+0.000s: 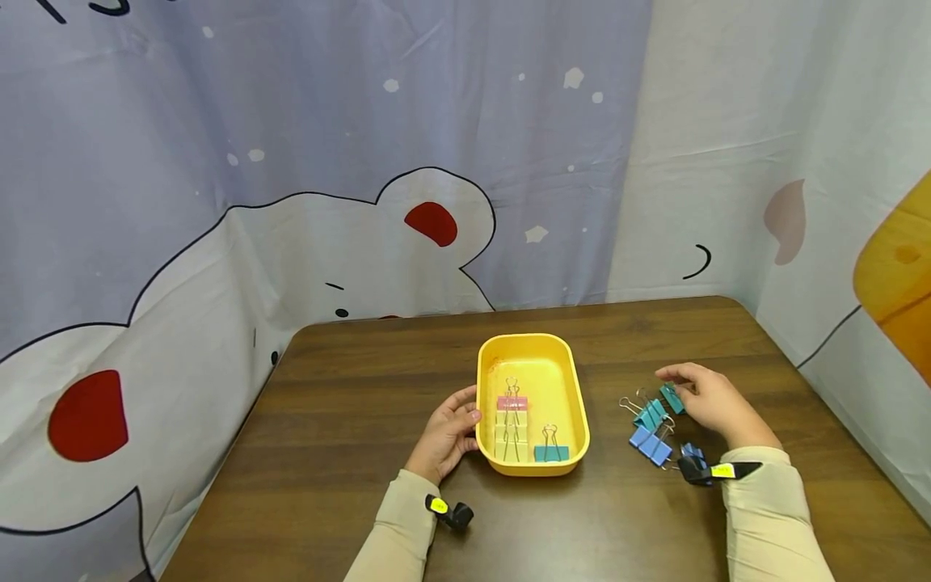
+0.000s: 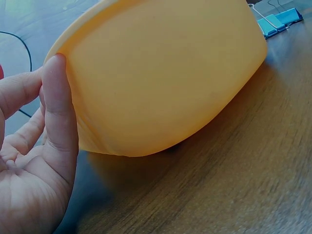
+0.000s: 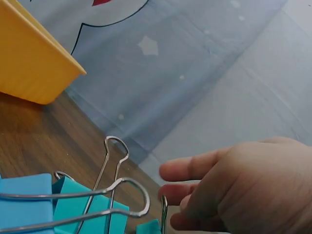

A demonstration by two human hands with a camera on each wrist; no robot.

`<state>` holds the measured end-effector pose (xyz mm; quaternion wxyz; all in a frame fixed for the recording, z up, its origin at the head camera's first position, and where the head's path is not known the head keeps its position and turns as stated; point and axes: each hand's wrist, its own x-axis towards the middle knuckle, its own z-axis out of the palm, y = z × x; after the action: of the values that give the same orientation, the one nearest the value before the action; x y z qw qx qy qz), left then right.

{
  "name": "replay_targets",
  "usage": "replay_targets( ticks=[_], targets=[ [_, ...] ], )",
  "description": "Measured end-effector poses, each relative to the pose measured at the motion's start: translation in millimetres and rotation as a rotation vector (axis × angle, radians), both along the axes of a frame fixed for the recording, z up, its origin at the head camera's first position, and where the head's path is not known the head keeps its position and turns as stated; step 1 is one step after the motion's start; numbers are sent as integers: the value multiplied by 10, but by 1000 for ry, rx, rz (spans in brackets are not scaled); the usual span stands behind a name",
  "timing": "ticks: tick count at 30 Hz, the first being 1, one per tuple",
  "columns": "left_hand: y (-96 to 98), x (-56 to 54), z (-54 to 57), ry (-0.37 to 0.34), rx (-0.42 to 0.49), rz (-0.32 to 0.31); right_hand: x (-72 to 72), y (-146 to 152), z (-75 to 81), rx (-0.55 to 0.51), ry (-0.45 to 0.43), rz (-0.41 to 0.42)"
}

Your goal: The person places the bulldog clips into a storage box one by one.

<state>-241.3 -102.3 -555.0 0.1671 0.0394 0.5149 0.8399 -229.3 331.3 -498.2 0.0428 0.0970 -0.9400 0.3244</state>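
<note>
My left hand (image 1: pixel 447 432) holds the left side of a yellow plastic tray (image 1: pixel 579 404), with its fingertips at the rim and outer wall in the left wrist view. Inside the tray, a pink binder clip (image 1: pixel 512 402) and pale yellow binder clips (image 1: pixel 511 435) stand in a column. A teal binder clip (image 1: pixel 551 453) sits to their right. Over at the right, my right hand (image 1: pixel 716 404) reaches to a loose teal binder clip (image 1: pixel 673 399). Its fingers (image 3: pixel 178 170) are spread beside that clip's wire handle (image 3: pixel 164 214); whether they touch it is unclear.
Left of the right hand lie another teal binder clip (image 1: pixel 650 415) and blue binder clips (image 1: pixel 650 444). One more blue clip (image 1: pixel 691 451) is partly hidden by the right wrist camera (image 1: pixel 696 471). A printed curtain (image 1: pixel 349 259) hangs behind the wooden table (image 1: pixel 364 388).
</note>
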Motion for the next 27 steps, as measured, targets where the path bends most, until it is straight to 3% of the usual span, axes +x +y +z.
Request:
replay_targets(
  ticks=[9,17,27],
  targets=[
    [-3,-7,-3,3,0,-2,-19,51,-99,26,-55,34],
    [-2,8,17,-2,5,-9,-19,35,-133,36,-77,-17],
    [-3,12,23,-9,9,-4,-46,75,-131,59,35,-43]
  ],
)
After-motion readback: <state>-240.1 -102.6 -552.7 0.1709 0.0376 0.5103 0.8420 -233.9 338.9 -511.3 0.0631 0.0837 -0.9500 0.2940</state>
